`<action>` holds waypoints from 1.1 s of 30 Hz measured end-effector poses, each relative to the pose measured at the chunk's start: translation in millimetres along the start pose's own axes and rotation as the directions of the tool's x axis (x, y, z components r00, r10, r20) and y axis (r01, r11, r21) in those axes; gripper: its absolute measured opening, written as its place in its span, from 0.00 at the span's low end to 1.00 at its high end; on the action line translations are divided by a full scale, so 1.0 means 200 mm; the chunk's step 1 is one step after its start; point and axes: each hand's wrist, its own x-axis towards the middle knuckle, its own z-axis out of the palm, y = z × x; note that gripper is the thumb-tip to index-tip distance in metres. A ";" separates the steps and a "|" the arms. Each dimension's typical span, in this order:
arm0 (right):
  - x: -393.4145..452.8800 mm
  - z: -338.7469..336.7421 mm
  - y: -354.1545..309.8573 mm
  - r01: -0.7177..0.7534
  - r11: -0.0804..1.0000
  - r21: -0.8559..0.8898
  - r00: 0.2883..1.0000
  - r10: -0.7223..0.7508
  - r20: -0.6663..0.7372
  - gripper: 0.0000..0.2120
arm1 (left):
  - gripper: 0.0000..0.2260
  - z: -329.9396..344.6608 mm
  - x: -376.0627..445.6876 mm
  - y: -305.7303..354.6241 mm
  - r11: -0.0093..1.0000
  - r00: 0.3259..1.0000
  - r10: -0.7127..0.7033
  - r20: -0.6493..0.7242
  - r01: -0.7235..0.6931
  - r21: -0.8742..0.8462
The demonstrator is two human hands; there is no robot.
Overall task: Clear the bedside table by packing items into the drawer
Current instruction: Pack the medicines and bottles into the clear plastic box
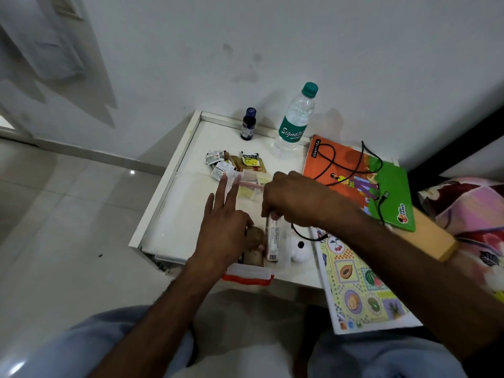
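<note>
A white drawer (174, 214) is pulled out. Over its front, my right hand (294, 200) pinches the top end of a long pink-and-white pack (272, 241), which stands on end inside a clear pouch (246, 278) with an orange-and-white edge. My left hand (223, 230) is beside it. Three of its fingers are stretched out, while its thumb and forefinger pinch the pouch by a brownish item (255, 237). Several sachets (218, 160) lie further back. A small dark bottle (248, 124) and a green-capped water bottle (296, 121) stand at the rear.
On the right an orange-and-green notebook (381, 186) lies under a black cable (368, 156). A fruit-patterned book (354, 282) overhangs the front edge. A white round object (300, 251) sits by the pouch. Wall behind, tiled floor (68, 214) left, patterned bedding (469, 214) right.
</note>
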 end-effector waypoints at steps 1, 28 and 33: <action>0.01 0.03 -0.02 -0.012 0.999 -0.035 1.000 0.012 0.011 0.15 | 0.15 0.00 0.00 0.00 1.000 1.000 -0.001 -0.001 0.001 0.001; 0.02 0.08 -0.03 -0.133 0.903 0.408 0.940 0.245 -0.235 0.11 | 0.21 -0.13 0.05 -0.02 0.911 0.978 -0.199 -0.071 0.158 -0.381; 0.26 0.03 0.09 -0.124 0.712 0.691 0.809 0.476 -0.346 0.12 | 0.09 -0.17 0.10 -0.08 0.839 0.925 -0.355 -0.138 0.250 -0.483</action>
